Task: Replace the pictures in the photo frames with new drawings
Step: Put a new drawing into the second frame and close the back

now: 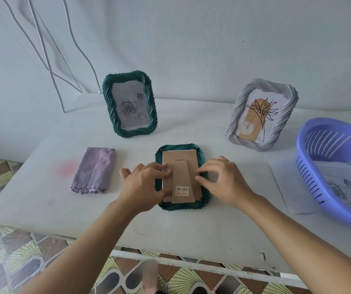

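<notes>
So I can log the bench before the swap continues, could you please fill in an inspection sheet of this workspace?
Surface: white table, with a faint pink stain near its left side.
Job's things: face-down green frame, cardboard backing up; standing green frame with a rose picture; white frame with a line drawing; drawing sheet in the basket.
Clutter: folded purple cloth; blue basket at right, on a paper sheet.
Grippers: left hand presses the backing; right hand has fingertips at its right edge, grip unclear.
Cables: white cables on the wall, upper left.
Surroundings: white wall; patterned tile floor.
</notes>
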The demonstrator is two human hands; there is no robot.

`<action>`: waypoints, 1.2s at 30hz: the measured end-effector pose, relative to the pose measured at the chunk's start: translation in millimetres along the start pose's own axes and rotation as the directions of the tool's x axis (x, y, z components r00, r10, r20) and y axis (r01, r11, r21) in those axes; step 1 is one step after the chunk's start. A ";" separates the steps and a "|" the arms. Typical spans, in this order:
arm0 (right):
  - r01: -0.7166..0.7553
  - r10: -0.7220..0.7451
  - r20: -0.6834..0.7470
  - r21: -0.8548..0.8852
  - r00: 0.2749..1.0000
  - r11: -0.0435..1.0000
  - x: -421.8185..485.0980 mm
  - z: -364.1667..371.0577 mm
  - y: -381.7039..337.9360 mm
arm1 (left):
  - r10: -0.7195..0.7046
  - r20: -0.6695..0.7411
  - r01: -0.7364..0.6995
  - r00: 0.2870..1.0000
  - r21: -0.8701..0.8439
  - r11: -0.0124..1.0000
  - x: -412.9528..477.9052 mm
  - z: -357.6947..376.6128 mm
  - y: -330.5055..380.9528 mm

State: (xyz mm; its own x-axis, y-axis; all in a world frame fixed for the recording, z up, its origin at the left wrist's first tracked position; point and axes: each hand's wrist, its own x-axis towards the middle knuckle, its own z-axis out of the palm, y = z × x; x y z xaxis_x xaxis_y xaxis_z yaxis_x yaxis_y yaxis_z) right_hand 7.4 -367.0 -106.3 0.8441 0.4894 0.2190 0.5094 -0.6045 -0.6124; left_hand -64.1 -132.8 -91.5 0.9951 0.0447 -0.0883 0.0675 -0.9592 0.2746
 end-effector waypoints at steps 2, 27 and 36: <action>0.009 -0.010 -0.027 -0.043 1.000 0.999 13.8 0.6 1.8 | 0.008 0.008 -0.008 1.000 0.020 1.000 1.7 -2.2 -0.3; -0.129 0.139 0.187 -0.062 0.973 0.990 75.7 -5.7 20.0 | 0.239 0.180 -0.267 0.954 0.153 0.951 40.0 -23.6 -17.3; -0.118 0.122 0.156 -0.031 0.980 0.992 75.5 -5.7 22.9 | 0.231 0.166 -0.254 0.959 0.136 0.958 42.3 -25.0 -15.2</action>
State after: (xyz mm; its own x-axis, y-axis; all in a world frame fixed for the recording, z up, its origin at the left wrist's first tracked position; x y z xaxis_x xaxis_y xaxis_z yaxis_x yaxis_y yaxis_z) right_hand 83.8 -347.5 -99.5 0.8632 0.5043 0.0214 0.4108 -0.6772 -0.6105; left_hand -21.2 -109.3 -75.4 0.9576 -0.2249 -0.1799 -0.1981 -0.9678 0.1555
